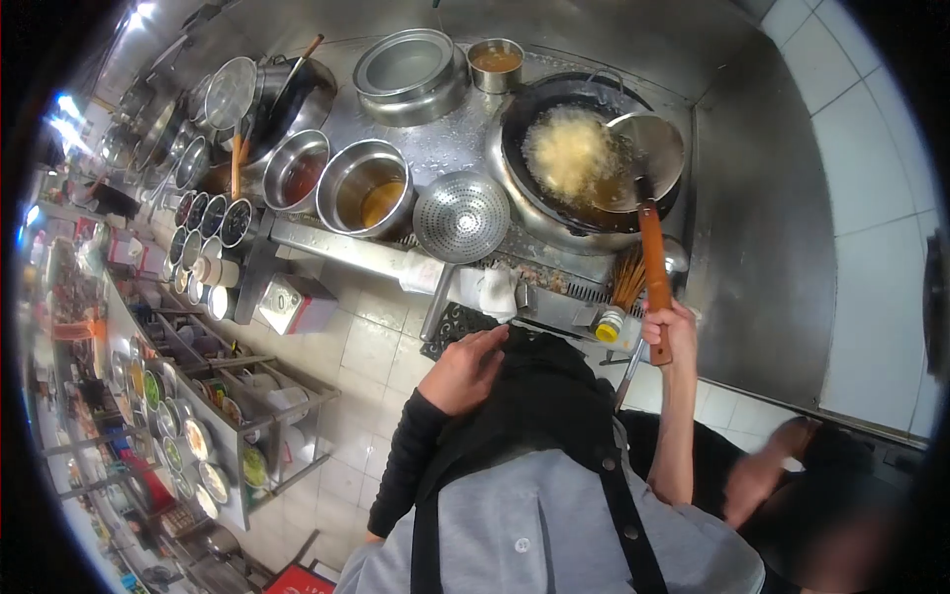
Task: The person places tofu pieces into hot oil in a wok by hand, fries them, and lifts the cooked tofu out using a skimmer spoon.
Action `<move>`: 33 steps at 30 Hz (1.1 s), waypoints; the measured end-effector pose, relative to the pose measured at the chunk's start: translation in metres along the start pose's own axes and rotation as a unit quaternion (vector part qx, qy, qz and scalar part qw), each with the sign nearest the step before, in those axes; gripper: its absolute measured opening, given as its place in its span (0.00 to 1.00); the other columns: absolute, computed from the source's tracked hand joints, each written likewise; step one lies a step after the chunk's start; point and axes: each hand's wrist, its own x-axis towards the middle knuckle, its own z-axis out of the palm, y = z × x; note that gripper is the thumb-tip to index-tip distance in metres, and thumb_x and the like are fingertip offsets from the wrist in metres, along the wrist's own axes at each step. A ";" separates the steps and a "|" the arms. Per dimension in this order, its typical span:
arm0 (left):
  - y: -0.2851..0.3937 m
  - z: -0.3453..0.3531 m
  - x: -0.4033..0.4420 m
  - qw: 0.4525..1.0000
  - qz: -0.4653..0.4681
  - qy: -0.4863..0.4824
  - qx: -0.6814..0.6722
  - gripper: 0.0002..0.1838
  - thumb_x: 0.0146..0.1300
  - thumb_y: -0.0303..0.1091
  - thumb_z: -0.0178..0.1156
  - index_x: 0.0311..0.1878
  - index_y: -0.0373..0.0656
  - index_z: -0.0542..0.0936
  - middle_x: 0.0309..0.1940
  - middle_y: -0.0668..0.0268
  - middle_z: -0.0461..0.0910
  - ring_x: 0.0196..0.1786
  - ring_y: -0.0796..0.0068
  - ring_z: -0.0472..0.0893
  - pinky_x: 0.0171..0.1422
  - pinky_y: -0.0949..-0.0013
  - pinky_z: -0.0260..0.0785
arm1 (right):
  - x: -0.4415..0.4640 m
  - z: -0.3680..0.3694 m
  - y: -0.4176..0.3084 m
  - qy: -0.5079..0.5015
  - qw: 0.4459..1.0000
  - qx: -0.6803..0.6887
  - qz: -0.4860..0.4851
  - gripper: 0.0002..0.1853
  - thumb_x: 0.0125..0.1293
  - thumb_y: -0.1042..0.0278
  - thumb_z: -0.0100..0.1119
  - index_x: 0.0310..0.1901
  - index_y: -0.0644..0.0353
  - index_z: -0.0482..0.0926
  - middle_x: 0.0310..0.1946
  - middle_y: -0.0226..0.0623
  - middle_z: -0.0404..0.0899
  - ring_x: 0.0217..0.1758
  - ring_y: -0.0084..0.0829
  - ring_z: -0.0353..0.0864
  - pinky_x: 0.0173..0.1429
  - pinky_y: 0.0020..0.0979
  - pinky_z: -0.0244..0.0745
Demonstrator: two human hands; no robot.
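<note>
My right hand (672, 332) is closed round the wooden handle of a wide strainer (648, 148). The strainer's round head rests at the right side of a dark wok (515, 124). Pale yellow food (569, 151) bubbles in the oil, left of the strainer. My left hand (465, 370) is held in front of the black apron, its fingers stretched and nothing seen in it. Just above that hand are the handle of a perforated ladle (462, 218) and a white cloth (488, 292) on the stove's front edge.
Metal pots (364, 188) with liquid stand left of the perforated ladle. Behind them are a large lidded pot (411, 74) and a small pot (496, 61). A yellow-capped bottle (610, 324) is beside thin sticks (628, 279). At lower right, another person's hand (757, 483) shows. Shelves with dishes stand left.
</note>
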 end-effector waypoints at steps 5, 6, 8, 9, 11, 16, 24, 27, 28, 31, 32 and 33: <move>0.006 -0.004 0.004 1.000 -0.017 -0.013 -0.003 0.21 0.73 0.25 0.58 0.67 0.34 0.75 0.56 0.50 0.85 0.59 0.52 0.85 0.61 0.59 0.79 | 0.050 -0.017 0.044 -0.105 0.990 0.084 0.036 0.18 0.58 0.86 0.54 0.52 0.75 0.71 0.40 0.43 0.76 0.22 0.20 0.67 0.22 0.21 0.64; 0.007 -0.005 0.004 1.000 -0.024 -0.016 -0.006 0.21 0.73 0.25 0.58 0.67 0.34 0.76 0.56 0.50 0.85 0.59 0.52 0.85 0.61 0.59 0.79 | 0.055 -0.015 0.048 -0.118 0.988 0.092 0.035 0.18 0.58 0.86 0.54 0.52 0.75 0.71 0.41 0.43 0.76 0.22 0.20 0.67 0.22 0.21 0.64; 0.005 -0.004 0.003 1.000 -0.019 -0.010 -0.005 0.20 0.73 0.25 0.58 0.67 0.34 0.76 0.56 0.50 0.85 0.59 0.52 0.85 0.61 0.60 0.78 | 0.061 -0.016 0.050 -0.146 0.983 0.101 0.041 0.19 0.58 0.86 0.54 0.53 0.75 0.71 0.41 0.42 0.75 0.23 0.19 0.67 0.22 0.21 0.64; 0.005 -0.004 0.002 1.000 -0.018 -0.007 -0.004 0.20 0.73 0.25 0.58 0.67 0.34 0.76 0.56 0.50 0.85 0.59 0.52 0.85 0.61 0.60 0.78 | 0.058 -0.011 0.047 -0.150 0.983 0.100 0.041 0.19 0.58 0.86 0.54 0.53 0.75 0.71 0.41 0.42 0.75 0.23 0.19 0.67 0.22 0.21 0.64; 0.005 -0.005 0.001 1.000 -0.030 -0.008 -0.002 0.20 0.73 0.25 0.58 0.67 0.34 0.76 0.56 0.50 0.85 0.59 0.53 0.85 0.62 0.61 0.78 | 0.049 -0.003 0.038 -0.143 0.984 0.093 0.047 0.18 0.57 0.86 0.53 0.52 0.74 0.71 0.36 0.39 0.74 0.22 0.19 0.67 0.22 0.21 0.63; -0.010 -0.003 0.000 0.999 -0.039 0.003 -0.014 0.21 0.72 0.24 0.58 0.67 0.34 0.76 0.55 0.52 0.86 0.57 0.57 0.87 0.61 0.62 0.79 | 0.019 -0.003 0.014 -0.100 0.993 -0.056 0.020 0.14 0.56 0.87 0.54 0.45 0.71 0.76 0.25 0.32 0.71 0.18 0.18 0.65 0.19 0.22 0.57; -0.019 -0.014 0.003 0.998 -0.061 0.013 0.009 0.21 0.73 0.24 0.58 0.67 0.34 0.76 0.55 0.51 0.86 0.57 0.59 0.87 0.61 0.62 0.78 | 0.009 0.008 0.003 -0.018 0.974 -0.209 -0.088 0.10 0.56 0.88 0.51 0.38 0.66 0.77 0.18 0.24 0.67 0.15 0.13 0.59 0.18 0.23 0.50; -0.010 -0.017 0.005 0.998 -0.062 0.003 0.007 0.21 0.73 0.25 0.58 0.67 0.35 0.77 0.55 0.52 0.86 0.57 0.58 0.87 0.61 0.62 0.78 | 0.002 0.012 -0.007 -0.001 0.972 -0.212 -0.102 0.10 0.56 0.87 0.51 0.37 0.65 0.77 0.18 0.24 0.66 0.15 0.13 0.59 0.18 0.23 0.49; -0.010 -0.016 0.006 0.998 -0.055 0.002 0.003 0.20 0.73 0.25 0.58 0.67 0.35 0.77 0.55 0.52 0.86 0.57 0.58 0.87 0.61 0.61 0.78 | -0.001 0.013 -0.010 0.004 0.972 -0.213 -0.103 0.10 0.56 0.87 0.51 0.37 0.65 0.78 0.17 0.24 0.66 0.15 0.13 0.59 0.18 0.23 0.49; -0.008 -0.013 0.007 0.999 -0.031 0.002 -0.005 0.20 0.73 0.25 0.58 0.66 0.36 0.77 0.55 0.52 0.86 0.57 0.56 0.86 0.61 0.61 0.78 | -0.008 0.020 -0.010 0.026 0.962 -0.246 -0.117 0.10 0.56 0.87 0.51 0.37 0.64 0.78 0.16 0.23 0.66 0.15 0.13 0.59 0.18 0.23 0.49; -0.005 -0.014 0.006 1.000 -0.023 0.004 -0.007 0.20 0.73 0.25 0.58 0.66 0.36 0.77 0.55 0.52 0.86 0.57 0.55 0.86 0.61 0.61 0.78 | -0.010 0.021 -0.011 0.022 0.961 -0.247 -0.121 0.10 0.56 0.87 0.51 0.36 0.64 0.78 0.16 0.24 0.66 0.15 0.13 0.59 0.18 0.23 0.49; -0.001 -0.016 0.006 1.000 -0.014 0.007 -0.009 0.20 0.72 0.25 0.58 0.66 0.36 0.77 0.55 0.52 0.86 0.58 0.54 0.86 0.61 0.61 0.78 | -0.011 0.022 -0.013 0.017 0.960 -0.249 -0.124 0.09 0.56 0.87 0.51 0.36 0.64 0.78 0.16 0.24 0.66 0.15 0.14 0.60 0.18 0.23 0.49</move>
